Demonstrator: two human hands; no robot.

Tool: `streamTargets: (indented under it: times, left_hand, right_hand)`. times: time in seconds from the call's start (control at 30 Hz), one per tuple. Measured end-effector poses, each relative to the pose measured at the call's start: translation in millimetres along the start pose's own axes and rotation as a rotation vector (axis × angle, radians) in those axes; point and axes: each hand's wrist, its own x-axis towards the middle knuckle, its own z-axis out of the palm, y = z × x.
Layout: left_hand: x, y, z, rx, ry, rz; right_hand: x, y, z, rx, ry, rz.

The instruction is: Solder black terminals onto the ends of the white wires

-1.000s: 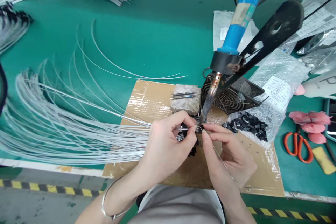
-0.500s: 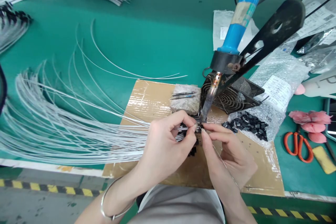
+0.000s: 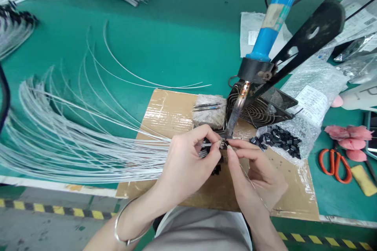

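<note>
My left hand (image 3: 187,160) is closed in a pinch on the end of a thin white wire, just left of the tip of a soldering iron (image 3: 235,111). The wire's very end is too small to make out. In my right hand (image 3: 256,172), thumb and forefinger grip a thin strand of solder wire (image 3: 249,178), which trails down across the palm. Its upper end meets the same spot below the iron's tip. A bundle of white wires (image 3: 118,157) runs in from the left and passes behind my left hand. Small dark parts under my fingers are mostly hidden.
The blue-handled iron hangs on a black metal bracket (image 3: 312,31), above a small fan (image 3: 259,106). Black connector housings (image 3: 279,141) spill from a bubble-wrap bag (image 3: 312,82). Orange-handled scissors (image 3: 335,166) lie at right. Cardboard (image 3: 288,188) covers the green table (image 3: 182,39) beneath my hands.
Both hands keep their pinch beneath the iron's tip, with hardly any movement. The whole view has shifted very slightly.
</note>
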Motion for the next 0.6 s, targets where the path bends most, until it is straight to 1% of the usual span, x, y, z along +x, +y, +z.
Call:
streamTargets:
  times: [0.07, 0.13, 0.23, 0.3, 0.33, 0.4, 0.47, 0.53, 0.6]
  left_hand:
    - [-1.3, -3.4, -1.5, 0.006, -0.010, -0.011]
    - [-3.8, -6.2, -4.7, 0.017, -0.018, -0.017]
    - [-9.4, -9.6, -11.2, 0.016, -0.026, -0.029]
    - [-13.9, -12.9, -14.9, -0.002, -0.038, -0.037]
    - [-16.3, -15.1, -16.2, -0.013, -0.044, -0.042]
    - [-20.9, -19.8, -17.5, -0.032, -0.055, -0.055]
    - [-24.6, -23.4, -17.8, -0.043, -0.061, -0.064]
    - [-26.7, -24.3, -17.8, -0.039, -0.061, -0.065]
    - [-27.3, -22.5, -18.0, -0.035, -0.070, -0.058]
  right_hand:
    - [-0.6, -1.1, -1.0, 0.022, -0.019, 0.043]
    - [-0.2, -2.3, -4.2, 0.032, -0.008, 0.096]
    - [1.9, -2.7, -14.2, 0.013, 0.100, 0.207]
    - [2.5, -0.7, -23.3, 0.069, 0.146, 0.275]
    - [2.0, 0.9, -27.9, 0.133, 0.134, 0.307]
    - [-0.3, 4.6, -35.5, 0.288, 0.067, 0.365]
    - [-3.9, 8.0, -40.0, 0.373, 0.005, 0.417]
    - [-7.4, 10.0, -41.4, 0.346, -0.015, 0.439]
    - [-10.1, 10.6, -41.0, 0.271, -0.016, 0.417]
